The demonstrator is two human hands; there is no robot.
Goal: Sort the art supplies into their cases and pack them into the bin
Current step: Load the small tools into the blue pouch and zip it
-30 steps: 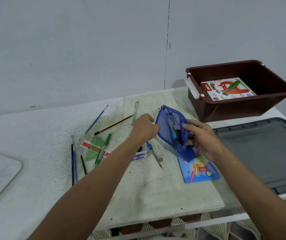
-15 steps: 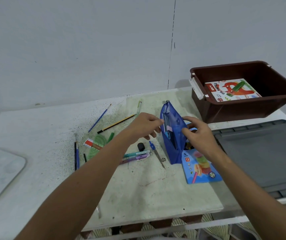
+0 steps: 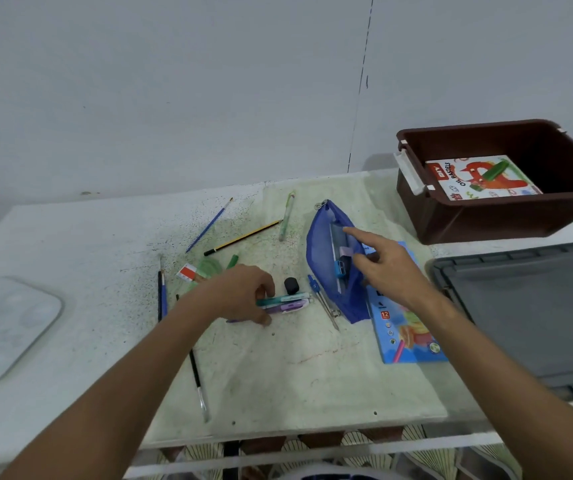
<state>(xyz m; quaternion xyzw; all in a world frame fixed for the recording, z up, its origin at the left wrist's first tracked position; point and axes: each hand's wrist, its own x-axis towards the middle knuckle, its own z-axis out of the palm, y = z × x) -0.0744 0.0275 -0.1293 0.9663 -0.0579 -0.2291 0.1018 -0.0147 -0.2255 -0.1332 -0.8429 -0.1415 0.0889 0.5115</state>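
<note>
A blue mesh pencil case [image 3: 323, 251] stands open on the table with small items inside. My right hand [image 3: 387, 265] holds its right edge, with the index finger stretched over the opening. My left hand [image 3: 243, 294] pinches the ends of a teal pen [image 3: 286, 298] and a purple pen [image 3: 288, 307] that lie on the table. Beside the pens sits a small black eraser [image 3: 291, 285]. A compass [image 3: 323, 301] lies left of the case. The brown bin [image 3: 479, 216] at the back right holds an oil pastels box [image 3: 475, 178].
Loose on the table are a blue brush [image 3: 208, 225], a yellow-black pencil [image 3: 243, 237], a green pen [image 3: 286, 214], a green protractor with a ruler [image 3: 202, 270], brushes [image 3: 162, 296] and a black brush [image 3: 196, 379]. A blue crayon box [image 3: 406, 327] lies under the case. The grey lid [image 3: 527, 310] sits right; a white palette [image 3: 4, 323] sits left.
My left hand let go of the pencil case and moved down-left to the teal and purple pens. My right hand still keeps the case open.
</note>
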